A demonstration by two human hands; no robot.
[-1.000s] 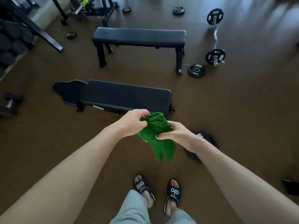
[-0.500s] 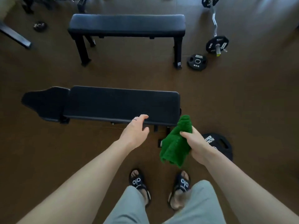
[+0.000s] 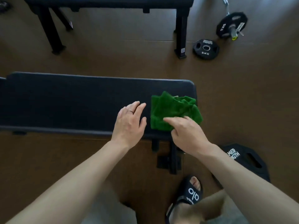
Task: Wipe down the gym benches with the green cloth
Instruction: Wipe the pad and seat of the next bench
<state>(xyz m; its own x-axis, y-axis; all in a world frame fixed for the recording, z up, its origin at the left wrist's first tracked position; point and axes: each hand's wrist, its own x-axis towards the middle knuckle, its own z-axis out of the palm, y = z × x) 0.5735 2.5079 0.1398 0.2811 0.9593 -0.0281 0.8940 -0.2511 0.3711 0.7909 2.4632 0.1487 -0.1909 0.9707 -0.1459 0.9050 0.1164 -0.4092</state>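
cloth (image 3: 174, 110): green, crumpled, lying on the right end of the near bench pad, one corner hanging over the right edge
near bench (image 3: 80, 101): black pad, runs left to right across the middle of the view; its frame foot shows on the floor under the right end
far bench (image 3: 110, 1): black, parallel to the near one, top of the view, well apart from it; two legs visible
right hand (image 3: 188, 132): on the cloth's near edge, index finger stretched out flat over the fabric; other fingers bent toward it, hidden from here, so cannot tell if it grasps or only presses
left hand (image 3: 129, 122): released, fingers straight and together, over the pad just left of the cloth, not touching the cloth; ring on one finger
plates: one flat on the floor (image 3: 205, 49) beside the far bench's right leg, marked 5KG; another (image 3: 247, 160) on the floor near the right forearm
barbell (image 3: 232, 25): upper right, plate on its end
slide (image 3: 190, 194): black, on the foot at the bottom
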